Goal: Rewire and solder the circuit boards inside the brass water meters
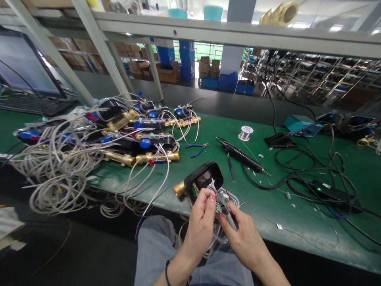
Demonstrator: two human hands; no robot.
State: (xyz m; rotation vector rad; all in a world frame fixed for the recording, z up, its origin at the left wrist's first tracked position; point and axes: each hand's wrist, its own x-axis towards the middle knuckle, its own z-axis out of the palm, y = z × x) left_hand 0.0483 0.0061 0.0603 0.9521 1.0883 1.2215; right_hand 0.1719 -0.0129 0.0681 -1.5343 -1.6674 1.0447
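- Here at the near edge of the green counter, the black housing tips open, brass fitting poking out toward nine o'clock; call the housing the dial's centre, twelve pointing away from the person.
- Just off it at four o'clock, a clear cover carries a green circuit board, partly hidden by fingers.
- The left hand, at six, pinches thin pale wires between thumb and forefinger.
- The right hand, at five, grasps a slim grey piece; cable or tool, I cannot tell.
- So the step in hand looks like close wire work beside the board; the next move, I judge, calls for a firm pinch, wire ends in plain sight and no tug on the board.
- Outward now: blue-handled pliers near twelve, tweezers just beside at two, and a soldering iron beyond them.
- Further off, a solder spool at half past one and a teal box at two.
- Over at ten, a heap of brass-bodied meters trails coiled white cables.
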